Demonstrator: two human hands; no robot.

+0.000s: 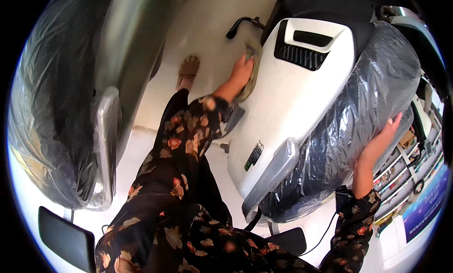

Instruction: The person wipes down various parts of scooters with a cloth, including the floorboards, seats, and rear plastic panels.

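A white electric scooter (278,98) stands in front of me, with a black vent and a handle-like opening in its body panel. My left hand (242,71) reaches down along its left side, closed on an olive-brown cloth (255,82) that lies against the white panel. The fingertips are partly smeared and hidden by the cloth. On the right, my right hand (380,143) lies flat with its fingers stretched out on the black seat (351,103), which is wrapped in clear plastic. A plastic-covered grab rail (273,174) runs along the seat's near left edge.
Another scooter with a plastic-wrapped seat (52,98) stands close on the left. A black footrest or pedal (243,26) sticks out ahead. Black flat pads (66,233) show near the lower edge. At the right, a rack (406,167) holds assorted goods above a blue sign (429,204).
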